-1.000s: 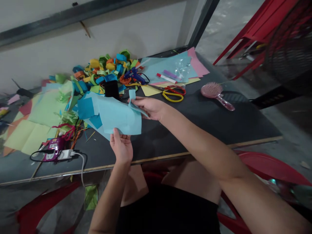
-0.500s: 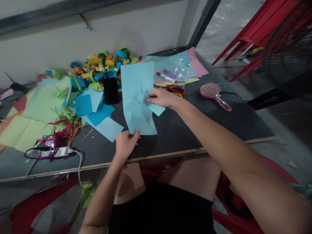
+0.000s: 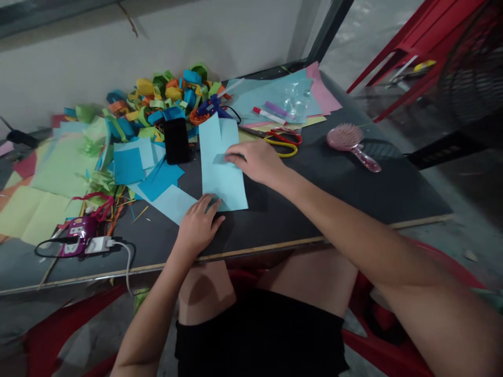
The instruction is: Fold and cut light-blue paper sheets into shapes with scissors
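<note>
A light blue paper sheet (image 3: 222, 175) lies flat on the dark table (image 3: 314, 193) in front of me. My left hand (image 3: 198, 225) rests palm down on the sheet's near left corner, fingers stretched out. My right hand (image 3: 257, 162) presses flat on the sheet's middle right, over a small folded flap. Neither hand grips anything.
Left of the sheet lie darker blue paper squares (image 3: 141, 170), a black box (image 3: 176, 140) and a heap of coloured paper rings (image 3: 165, 99). Yellow and red scissors (image 3: 281, 141), a marker (image 3: 267, 115), a pink hairbrush (image 3: 351, 144) and a purple device with cable (image 3: 78, 233) are nearby.
The blue sheet was held up in the air and turned; now it lies flat on the table, with both hands lowered and pressing on it.
</note>
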The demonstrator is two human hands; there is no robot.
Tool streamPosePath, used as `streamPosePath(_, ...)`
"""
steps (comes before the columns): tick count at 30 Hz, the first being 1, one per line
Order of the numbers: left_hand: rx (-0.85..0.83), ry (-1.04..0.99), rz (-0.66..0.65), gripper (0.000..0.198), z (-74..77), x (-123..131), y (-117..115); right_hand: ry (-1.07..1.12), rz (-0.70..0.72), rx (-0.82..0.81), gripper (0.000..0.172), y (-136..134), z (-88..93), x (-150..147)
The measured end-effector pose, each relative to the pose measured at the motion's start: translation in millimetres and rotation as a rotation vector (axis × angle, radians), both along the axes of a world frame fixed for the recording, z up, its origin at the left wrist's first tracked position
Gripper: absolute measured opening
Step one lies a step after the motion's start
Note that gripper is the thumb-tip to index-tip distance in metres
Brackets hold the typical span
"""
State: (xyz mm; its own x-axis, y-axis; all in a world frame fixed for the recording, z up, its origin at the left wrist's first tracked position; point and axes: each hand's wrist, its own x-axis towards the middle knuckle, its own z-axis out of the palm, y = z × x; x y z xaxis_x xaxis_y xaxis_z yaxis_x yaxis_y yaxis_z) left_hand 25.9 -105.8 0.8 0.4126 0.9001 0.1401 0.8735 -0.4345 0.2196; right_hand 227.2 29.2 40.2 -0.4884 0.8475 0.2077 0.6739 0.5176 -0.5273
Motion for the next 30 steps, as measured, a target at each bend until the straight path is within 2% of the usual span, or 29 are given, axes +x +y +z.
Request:
streamPosePath(3,-0.009,-0.014,0.003,0.044,-0.3,8,2,-0.076,0.188,-0.137,0.037,-9,-1.9,-7)
streamPosePath(5,-0.015,-0.034,0.014,0.044,-1.4,10,3,-0.261,0.184,-0.104,0.041,-10,-5.1,-8)
streamPosePath(8,-0.026,-0.063,0.000,0.043,-4.1,9,2,-0.425,0.188,-0.053,0.034,-11,-9.1,-9)
streamPosePath(12,-0.038,-0.141,-0.003,0.037,-5.6,7,-1,-0.370,0.346,-0.156,0.030,-16,-19.5,-8)
streamPosePath(16,0.031,-0.214,-0.001,0.034,-5.6,6,-2,-0.259,0.397,-0.163,0.036,-16,-33.5,-7)
streamPosePath(18,0.042,-0.188,-0.037,0.033,-6.2,6,-1,-0.294,0.395,-0.147,0.045,-15,-34.6,-8)
streamPosePath(21,0.029,-0.087,-0.025,0.032,-6.2,7,0,-0.383,0.420,-0.179,0.070,-16,-28.5,-8)
streamPosePath(23,0.045,-0.057,0.032,0.031,-4.6,7,0,-0.359,0.435,-0.188,0.085,-17,-25.0,-4)
streamPosePath(25,0.062,-0.057,0.028,0.028,-2.3,6,-1,-0.273,0.420,-0.154,0.090,-18,-26.2,6)
streamPosePath(27,0.044,-0.063,-0.035,0.025,-0.5,2,-3,-0.178,0.395,-0.127,0.083,-19,-32.2,19)
streamPosePath(30,-0.010,-0.070,-0.070,0.026,0.0,-4,-4,-0.050,0.383,-0.157,0.059,-19,-43.9,36)
